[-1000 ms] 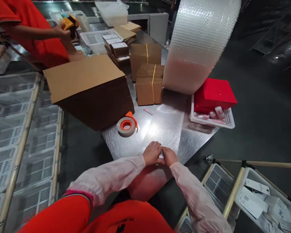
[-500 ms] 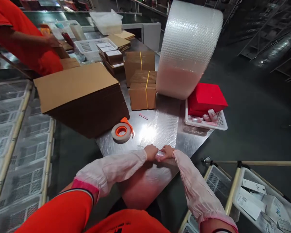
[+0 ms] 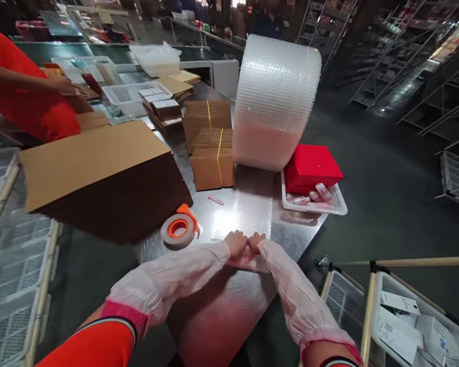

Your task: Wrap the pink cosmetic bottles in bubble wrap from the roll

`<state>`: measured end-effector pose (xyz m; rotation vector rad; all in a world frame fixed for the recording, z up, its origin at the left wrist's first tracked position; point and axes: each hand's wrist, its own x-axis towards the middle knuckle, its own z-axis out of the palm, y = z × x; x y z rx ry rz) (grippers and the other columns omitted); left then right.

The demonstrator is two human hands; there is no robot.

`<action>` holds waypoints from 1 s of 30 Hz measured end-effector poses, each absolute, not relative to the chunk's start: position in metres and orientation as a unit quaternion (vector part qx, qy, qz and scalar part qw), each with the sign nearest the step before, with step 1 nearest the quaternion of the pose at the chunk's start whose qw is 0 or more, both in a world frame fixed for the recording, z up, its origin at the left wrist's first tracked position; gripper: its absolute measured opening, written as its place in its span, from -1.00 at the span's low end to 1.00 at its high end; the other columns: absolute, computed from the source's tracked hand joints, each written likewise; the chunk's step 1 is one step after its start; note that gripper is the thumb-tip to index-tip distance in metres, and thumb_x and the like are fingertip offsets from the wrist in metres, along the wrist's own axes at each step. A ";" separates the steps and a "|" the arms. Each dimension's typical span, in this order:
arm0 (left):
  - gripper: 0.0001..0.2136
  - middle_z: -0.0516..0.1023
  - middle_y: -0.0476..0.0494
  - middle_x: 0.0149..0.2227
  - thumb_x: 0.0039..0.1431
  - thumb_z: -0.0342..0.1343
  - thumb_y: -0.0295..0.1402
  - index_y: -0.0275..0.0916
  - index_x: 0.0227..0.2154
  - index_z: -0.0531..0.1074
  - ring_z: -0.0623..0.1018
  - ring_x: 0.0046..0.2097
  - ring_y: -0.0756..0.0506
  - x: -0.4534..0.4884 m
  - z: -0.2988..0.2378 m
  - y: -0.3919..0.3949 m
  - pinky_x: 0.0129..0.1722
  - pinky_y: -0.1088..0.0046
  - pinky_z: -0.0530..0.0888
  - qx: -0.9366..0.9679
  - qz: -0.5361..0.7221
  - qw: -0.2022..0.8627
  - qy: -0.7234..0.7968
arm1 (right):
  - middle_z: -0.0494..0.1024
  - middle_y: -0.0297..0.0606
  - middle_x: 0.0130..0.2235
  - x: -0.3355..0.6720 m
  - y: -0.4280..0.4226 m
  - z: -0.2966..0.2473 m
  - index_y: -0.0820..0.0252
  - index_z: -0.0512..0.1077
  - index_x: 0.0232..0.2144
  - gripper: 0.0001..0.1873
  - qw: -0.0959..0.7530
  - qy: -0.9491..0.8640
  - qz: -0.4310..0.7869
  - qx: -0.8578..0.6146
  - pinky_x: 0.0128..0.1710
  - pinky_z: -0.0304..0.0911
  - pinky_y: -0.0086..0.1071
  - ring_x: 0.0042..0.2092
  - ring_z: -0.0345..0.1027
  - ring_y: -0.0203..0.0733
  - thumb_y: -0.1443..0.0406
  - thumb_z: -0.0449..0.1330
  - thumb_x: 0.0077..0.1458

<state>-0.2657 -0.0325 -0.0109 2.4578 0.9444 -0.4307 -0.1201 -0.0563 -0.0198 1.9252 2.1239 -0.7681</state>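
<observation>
My left hand (image 3: 236, 243) and my right hand (image 3: 256, 242) are close together at the near edge of the metal table. The fingers of both are curled and pressed on a clear, pinkish bundle of bubble wrap (image 3: 246, 257); what lies inside it is hidden. From the bundle a flat strip of bubble wrap (image 3: 254, 209) runs back to the big bubble wrap roll (image 3: 277, 102), which stands on the table. Left of my hands is a tape roll (image 3: 172, 234) with an orange dispenser (image 3: 193, 220).
Flat cardboard stacks (image 3: 99, 158) and banded boxes (image 3: 213, 165) stand behind. A white basket (image 3: 338, 201) at right holds a red box (image 3: 313, 168) and small tubes. A pink-handled cutter-like item (image 3: 215, 200) lies mid-table. Another person (image 3: 34, 97) is at far left. Bin racks flank me.
My hands have drawn closer together, and their fingers are curled more over the bundle. The camera view has tilted up and shifted, so the table things appear lower and further left.
</observation>
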 end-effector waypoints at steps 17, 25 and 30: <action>-0.24 0.26 -0.66 0.38 0.07 0.26 -0.46 -0.46 0.35 0.19 0.32 0.38 -0.47 -0.302 -0.042 -0.089 0.42 -0.04 0.23 0.900 -0.101 0.236 0.352 | 0.42 0.19 0.30 -0.161 -0.145 -0.012 0.45 0.25 0.38 -0.19 0.095 0.714 -0.203 0.663 0.37 0.16 -0.04 0.28 0.28 0.22 0.38 0.33 0.11; -0.07 0.29 -0.51 0.40 -0.11 0.32 -0.45 -0.29 0.40 0.15 0.26 0.42 -0.49 -0.345 -0.049 -0.157 0.45 -0.10 0.19 0.886 -0.127 0.293 0.335 | 0.40 0.18 0.35 -0.182 -0.222 -0.027 0.39 0.31 0.36 -0.07 0.070 0.709 -0.270 0.648 0.44 0.12 -0.02 0.33 0.28 0.25 0.37 0.38 -0.09; -0.43 0.58 -0.42 0.13 0.04 0.30 -0.29 -0.31 0.15 0.48 0.50 0.19 -0.40 -0.347 -0.020 -0.139 0.36 0.03 0.33 0.897 -0.138 0.313 0.278 | 0.62 0.03 0.08 -0.166 -0.201 -0.017 0.29 0.51 0.16 -0.27 0.086 0.697 -0.342 0.624 0.20 0.35 -0.12 0.13 0.46 0.18 0.28 0.46 -0.12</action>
